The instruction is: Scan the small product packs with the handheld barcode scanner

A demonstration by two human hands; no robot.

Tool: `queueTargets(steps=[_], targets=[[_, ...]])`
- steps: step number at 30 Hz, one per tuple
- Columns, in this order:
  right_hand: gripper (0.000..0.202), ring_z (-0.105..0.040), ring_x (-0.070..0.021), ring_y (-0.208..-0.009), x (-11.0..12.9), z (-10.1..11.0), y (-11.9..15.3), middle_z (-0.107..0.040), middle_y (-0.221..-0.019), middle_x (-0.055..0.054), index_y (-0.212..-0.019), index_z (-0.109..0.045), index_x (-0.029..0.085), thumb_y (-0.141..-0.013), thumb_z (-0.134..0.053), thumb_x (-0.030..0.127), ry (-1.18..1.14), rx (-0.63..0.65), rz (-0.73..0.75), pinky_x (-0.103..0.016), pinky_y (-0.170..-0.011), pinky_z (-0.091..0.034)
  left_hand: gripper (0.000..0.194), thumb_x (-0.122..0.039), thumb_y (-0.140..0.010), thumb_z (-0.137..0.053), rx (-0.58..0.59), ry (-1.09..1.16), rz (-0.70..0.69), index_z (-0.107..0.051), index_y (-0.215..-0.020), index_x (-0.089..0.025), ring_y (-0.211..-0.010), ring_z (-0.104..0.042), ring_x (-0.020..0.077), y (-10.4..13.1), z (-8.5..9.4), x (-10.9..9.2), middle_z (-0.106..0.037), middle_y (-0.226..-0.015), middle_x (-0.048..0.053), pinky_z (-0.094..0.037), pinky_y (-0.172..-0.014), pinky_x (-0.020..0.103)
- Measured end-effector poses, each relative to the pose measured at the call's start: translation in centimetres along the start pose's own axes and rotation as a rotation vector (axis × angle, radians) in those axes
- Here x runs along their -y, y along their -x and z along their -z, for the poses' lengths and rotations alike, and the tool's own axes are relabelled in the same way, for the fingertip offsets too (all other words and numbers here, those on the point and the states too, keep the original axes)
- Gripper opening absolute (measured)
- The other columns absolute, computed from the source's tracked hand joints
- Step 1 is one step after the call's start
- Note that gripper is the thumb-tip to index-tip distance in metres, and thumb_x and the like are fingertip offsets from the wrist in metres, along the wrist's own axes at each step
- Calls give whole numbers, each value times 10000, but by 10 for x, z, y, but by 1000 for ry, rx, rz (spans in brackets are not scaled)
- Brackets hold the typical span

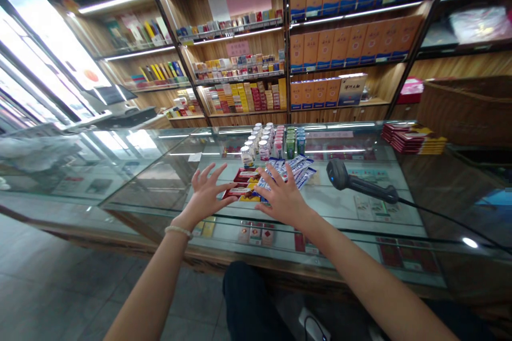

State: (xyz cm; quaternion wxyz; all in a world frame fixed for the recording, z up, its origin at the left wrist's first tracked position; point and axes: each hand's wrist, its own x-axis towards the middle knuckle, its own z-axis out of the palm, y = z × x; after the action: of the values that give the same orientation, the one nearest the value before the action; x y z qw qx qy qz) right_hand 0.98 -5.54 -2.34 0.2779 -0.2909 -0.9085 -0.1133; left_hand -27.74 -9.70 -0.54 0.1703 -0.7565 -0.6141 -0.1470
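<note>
Both hands hover over the glass counter with fingers spread. My left hand (207, 194), a pale bracelet at its wrist, is beside red and yellow snack packets (240, 191) and holds nothing. Near the blue and white snack packets (301, 166), my right hand (285, 198) is open too and covers part of them; whether it touches them I cannot tell. Behind the packets stand white-capped bottles (248, 154) in rows, with pink containers (279, 141), green cans (290, 144) and blue cans (301, 144) to their right.
A corded barcode scanner (360, 181) lies right of the packets. Stacked red and yellow packets (412, 138) sit by a wooden box (464, 109) at the right. Under the glass counter top (332, 213) small boxes are displayed. Stocked shelves (240, 77) line the back wall.
</note>
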Motion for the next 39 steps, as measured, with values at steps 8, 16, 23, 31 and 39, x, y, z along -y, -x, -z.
queueTargets(steps=[8,16,23,31,39], targets=[[558,-294,-365,-1559,-1,1,-1,-402,-1672,-137,-1390,-657,267,-976,-577,632,-8,16,2,-719,-1267,-46,363,-616,-859,-706,10,-20,11,-800,-1153,-424,-1561,-270,379,8,0,13,-453,-1649,21,-61,-1275,605],[539,-302,-369,-1557,-4,4,-10,-432,-1654,-134,-1310,-711,268,-986,-530,659,-17,50,27,-728,-1264,-16,572,-672,-854,-674,36,-23,17,-705,-1347,-384,-1549,-296,385,8,-3,17,-448,-1652,85,-83,-1269,603],[554,-275,-356,-1566,-3,2,-11,-443,-1647,-134,-1210,-747,226,-960,-562,684,-21,62,9,-705,-1272,32,668,-721,-796,-711,60,-17,22,-690,-1368,-377,-1557,-284,399,10,-10,28,-418,-1670,90,-60,-1278,599],[774,-230,-386,-1584,3,-2,-21,-348,-1692,-176,-1327,-705,162,-921,-509,791,-9,157,-63,-701,-1282,-26,755,-785,-761,-695,136,-11,44,-681,-1388,-364,-1573,-239,428,10,-13,37,-354,-1703,95,-60,-1277,629],[674,-217,-401,-1583,3,-7,-23,-348,-1691,-180,-1225,-753,154,-934,-558,730,-11,138,-32,-726,-1266,10,627,-762,-773,-704,96,14,30,-742,-1289,-407,-1562,-256,439,12,-13,41,-384,-1687,49,-56,-1280,632]])
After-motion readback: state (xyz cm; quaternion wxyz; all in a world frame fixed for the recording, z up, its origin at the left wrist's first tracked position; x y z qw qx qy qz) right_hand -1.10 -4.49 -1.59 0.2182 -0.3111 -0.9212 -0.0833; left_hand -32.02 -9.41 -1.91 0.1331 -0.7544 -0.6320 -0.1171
